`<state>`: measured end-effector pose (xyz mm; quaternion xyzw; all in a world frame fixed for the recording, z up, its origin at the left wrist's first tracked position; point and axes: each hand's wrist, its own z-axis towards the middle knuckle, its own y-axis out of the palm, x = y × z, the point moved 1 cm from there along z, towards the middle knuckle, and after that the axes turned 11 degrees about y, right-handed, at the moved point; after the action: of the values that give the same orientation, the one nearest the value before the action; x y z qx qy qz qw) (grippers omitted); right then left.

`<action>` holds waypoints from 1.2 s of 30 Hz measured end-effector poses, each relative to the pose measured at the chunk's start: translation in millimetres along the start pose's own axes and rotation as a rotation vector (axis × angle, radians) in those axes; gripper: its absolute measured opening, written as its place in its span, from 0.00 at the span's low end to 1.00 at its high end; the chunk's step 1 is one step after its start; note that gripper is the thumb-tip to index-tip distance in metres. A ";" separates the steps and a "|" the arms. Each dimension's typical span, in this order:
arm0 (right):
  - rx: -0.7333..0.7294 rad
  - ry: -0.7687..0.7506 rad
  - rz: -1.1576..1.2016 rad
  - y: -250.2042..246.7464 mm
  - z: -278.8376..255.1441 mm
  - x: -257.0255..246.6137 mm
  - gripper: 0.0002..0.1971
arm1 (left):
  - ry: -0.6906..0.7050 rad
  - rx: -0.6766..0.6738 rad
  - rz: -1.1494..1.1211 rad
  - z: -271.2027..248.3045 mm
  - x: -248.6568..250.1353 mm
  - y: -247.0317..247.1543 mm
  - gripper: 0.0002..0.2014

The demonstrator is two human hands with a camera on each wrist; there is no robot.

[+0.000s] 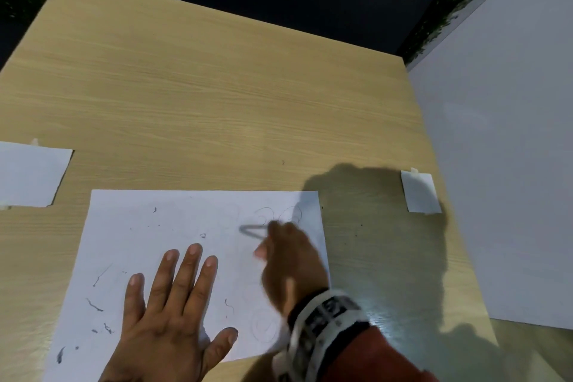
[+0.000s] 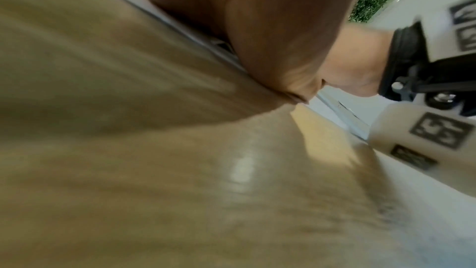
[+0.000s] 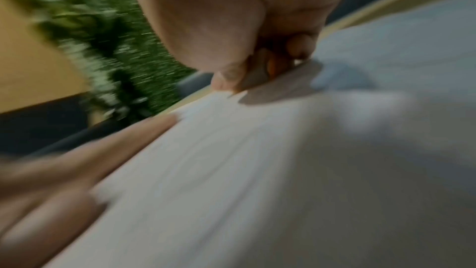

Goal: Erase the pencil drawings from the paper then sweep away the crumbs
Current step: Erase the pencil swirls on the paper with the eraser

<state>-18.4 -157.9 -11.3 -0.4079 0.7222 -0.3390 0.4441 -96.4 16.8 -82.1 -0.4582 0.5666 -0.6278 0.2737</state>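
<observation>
Lower centre of the head view: white rectangular paper sheet lying flat on the pale wood-grain counter, its long edge toward the person.
Left hand: left hand spread palm-down on the lower middle of the sheet, fingers straight and apart, holding nothing. Judged purpose: pinning the paper so rubbing does not drag or crease it.
Right hand: right hand at the right side of the sheet, motion-blurred, fingers curled and pinched together with the tips against the paper in the right wrist view. An eraser is presumably gripped there, but blur hides it; cannot confirm.
Pencil drawings: faint looping pencil lines at the upper right of the sheet, just beyond the right fingertips; a faint pencilled circle at the lower right, beside the wrist.
Crumbs: dark eraser crumbs and shreds scattered over the left half of the sheet, some near its lower left corner. Not yet swept.
Stage, judged: erasing in progress at upper right; circle and sweeping remain.
Containers: none in view; nothing to receive the crumbs.
Elsewhere: small taped white paper piece at right; another white sheet at left edge; large white board at far right.
</observation>
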 end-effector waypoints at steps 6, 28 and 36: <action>0.037 0.035 0.017 4.6 -3.6 -7.9 0.09 | -0.007 -0.038 -0.030 -0.9 0.6 -0.6 0.44; 0.087 0.085 -0.119 -8.8 9.2 21.5 0.07 | 0.023 -0.065 0.031 -1.4 -2.9 -0.4 0.45; -0.034 0.037 -0.065 4.7 -9.6 19.1 0.03 | 0.071 -0.060 0.042 -3.1 -3.7 -5.1 0.48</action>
<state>-33.7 -171.6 -18.7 -0.4325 0.7222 -0.3482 0.4125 -96.7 22.4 -78.1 -0.4317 0.6040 -0.6205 0.2525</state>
